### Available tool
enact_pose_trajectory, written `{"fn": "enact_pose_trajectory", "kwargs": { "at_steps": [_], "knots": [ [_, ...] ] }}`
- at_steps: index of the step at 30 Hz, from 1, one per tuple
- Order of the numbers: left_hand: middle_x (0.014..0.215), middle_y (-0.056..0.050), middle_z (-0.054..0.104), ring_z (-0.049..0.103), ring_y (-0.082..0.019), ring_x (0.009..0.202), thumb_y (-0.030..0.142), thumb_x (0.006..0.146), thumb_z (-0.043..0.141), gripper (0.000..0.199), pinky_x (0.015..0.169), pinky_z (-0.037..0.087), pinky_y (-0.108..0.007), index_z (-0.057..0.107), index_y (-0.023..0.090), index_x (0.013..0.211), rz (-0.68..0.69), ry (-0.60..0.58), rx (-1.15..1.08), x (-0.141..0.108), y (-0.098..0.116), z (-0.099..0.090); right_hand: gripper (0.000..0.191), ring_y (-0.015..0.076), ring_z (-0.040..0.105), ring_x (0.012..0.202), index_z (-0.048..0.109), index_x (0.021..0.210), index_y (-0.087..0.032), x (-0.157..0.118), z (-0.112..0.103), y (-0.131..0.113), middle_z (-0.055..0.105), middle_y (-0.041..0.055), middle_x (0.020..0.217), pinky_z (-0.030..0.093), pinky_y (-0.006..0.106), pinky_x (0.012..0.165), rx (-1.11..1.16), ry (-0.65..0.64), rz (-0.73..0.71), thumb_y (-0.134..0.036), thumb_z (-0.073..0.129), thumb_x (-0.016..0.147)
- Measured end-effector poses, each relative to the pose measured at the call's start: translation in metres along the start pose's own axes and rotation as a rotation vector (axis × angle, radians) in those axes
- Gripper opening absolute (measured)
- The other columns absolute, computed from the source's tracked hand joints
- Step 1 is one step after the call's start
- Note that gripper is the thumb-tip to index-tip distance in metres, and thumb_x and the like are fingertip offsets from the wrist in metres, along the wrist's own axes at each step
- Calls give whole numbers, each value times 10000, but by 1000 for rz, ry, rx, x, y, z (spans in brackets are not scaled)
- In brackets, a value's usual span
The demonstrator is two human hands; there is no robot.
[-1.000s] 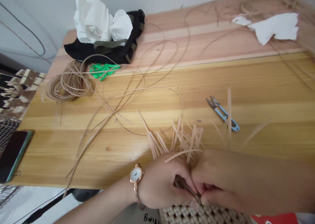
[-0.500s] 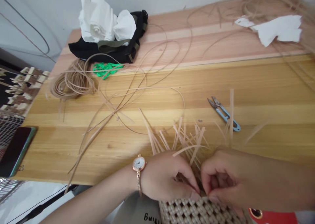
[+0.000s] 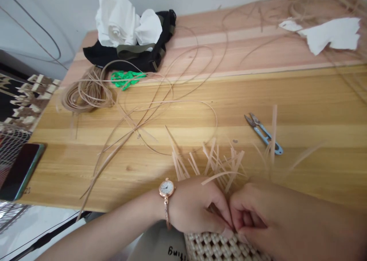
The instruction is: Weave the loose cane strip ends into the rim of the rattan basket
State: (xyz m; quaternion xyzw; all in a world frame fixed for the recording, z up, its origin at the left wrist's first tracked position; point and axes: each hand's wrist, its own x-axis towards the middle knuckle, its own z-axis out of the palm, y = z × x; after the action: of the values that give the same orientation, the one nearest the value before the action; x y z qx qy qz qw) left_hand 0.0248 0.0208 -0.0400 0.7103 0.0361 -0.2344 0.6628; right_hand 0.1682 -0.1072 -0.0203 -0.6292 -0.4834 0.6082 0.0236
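At the bottom is a light tan woven piece [image 3: 218, 247] with an open, knotted pattern; loose flat cane strips [image 3: 212, 159] stick up from its far edge. My left hand [image 3: 197, 207], with a watch on its wrist, pinches that edge, thumb on the near side. Close beside it, my right hand [image 3: 255, 215] is closed in a pinch at the same edge, its thumb against the weave. Whatever lies between the right fingertips is hidden. Beyond the right hand lie blue thread snips [image 3: 265, 135], blades apart.
A coil of cane [image 3: 88, 91] lies at the left, its long strands looping across the wooden table [image 3: 177, 127]. Behind are a black bag [image 3: 129, 58], white tissue [image 3: 120, 22] and green plastic [image 3: 126, 79]. A phone [image 3: 21, 171] lies at the left edge, torn paper [image 3: 332, 33] at the back right.
My right hand has moved left, closer to my left hand, and its fingers are more tightly closed. My left hand keeps its pinch. The whole view has shifted slightly.
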Motion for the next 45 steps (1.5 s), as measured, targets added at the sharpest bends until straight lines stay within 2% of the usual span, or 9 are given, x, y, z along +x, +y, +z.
{"fn": "enact_pose_trajectory", "kwargs": {
  "at_steps": [6, 11, 14, 19, 29, 34, 39, 42, 45],
  "knots": [
    [774, -36, 719, 635, -115, 697, 136, 685, 698, 131, 629, 449, -164, 712, 110, 812, -54, -2, 65, 1, 4, -1, 140, 77, 484, 444, 621, 730, -206, 3, -10, -5, 573, -36, 549, 257, 152, 372, 150, -146, 76, -156, 493, 705],
    [783, -30, 722, 641, -121, 698, 156, 702, 683, 143, 631, 467, -167, 709, 118, 837, -112, -41, 103, 1, 13, -7, 111, 61, 519, 487, 603, 802, -166, 2, -18, -2, 566, -42, 564, 344, 118, 425, 334, -262, 35, -154, 515, 735],
    [827, -30, 723, 647, -119, 730, 146, 735, 650, 134, 669, 477, -169, 702, 132, 858, -80, -68, 118, 1, 16, -10, 149, 53, 521, 473, 612, 783, -168, 3, -14, 0, 575, -45, 542, 331, 100, 409, 336, -224, 25, -107, 492, 720],
    [868, -102, 713, 647, -127, 753, 115, 762, 616, 174, 696, 480, -171, 682, 53, 910, -89, -117, 106, 1, 15, -12, 159, 46, 502, 428, 609, 739, -165, 8, -13, -7, 557, -57, 507, 319, 97, 376, 324, -195, 84, -84, 488, 675],
    [839, -85, 716, 641, -114, 731, 105, 756, 618, 168, 665, 477, -144, 684, 39, 896, -65, -134, 138, 2, 18, -13, 145, 53, 473, 400, 592, 665, -166, 9, -10, -21, 517, -65, 468, 292, 124, 364, 245, -172, 239, -92, 479, 612],
    [835, -67, 719, 638, -94, 723, 111, 760, 617, 152, 674, 474, -129, 687, 64, 886, -52, -99, 136, 1, 18, -12, 139, 55, 477, 418, 608, 683, -169, 10, -13, -19, 528, -58, 466, 292, 121, 372, 234, -176, 163, -118, 487, 638],
    [850, -105, 714, 639, -101, 736, 56, 700, 652, 212, 672, 468, -117, 682, 31, 909, -45, -126, 79, 3, 14, -12, 103, 45, 414, 428, 619, 620, -155, 12, -13, -21, 508, -51, 478, 246, 122, 362, 151, -89, 114, -115, 528, 594],
    [856, -139, 708, 638, -113, 742, 8, 635, 681, 297, 660, 459, -115, 673, -1, 933, -99, -146, 30, 3, 14, -12, 114, 38, 374, 415, 613, 618, -147, 12, -13, -24, 467, -61, 459, 228, 123, 360, 175, -120, 113, -89, 521, 584],
    [861, -130, 709, 637, -113, 740, 43, 650, 685, 284, 668, 463, -127, 676, 15, 933, -118, -148, 37, 3, 15, -12, 125, 36, 352, 416, 607, 622, -143, 11, -13, -25, 443, -67, 454, 227, 125, 365, 200, -137, 107, -72, 513, 580]
  ]
}}
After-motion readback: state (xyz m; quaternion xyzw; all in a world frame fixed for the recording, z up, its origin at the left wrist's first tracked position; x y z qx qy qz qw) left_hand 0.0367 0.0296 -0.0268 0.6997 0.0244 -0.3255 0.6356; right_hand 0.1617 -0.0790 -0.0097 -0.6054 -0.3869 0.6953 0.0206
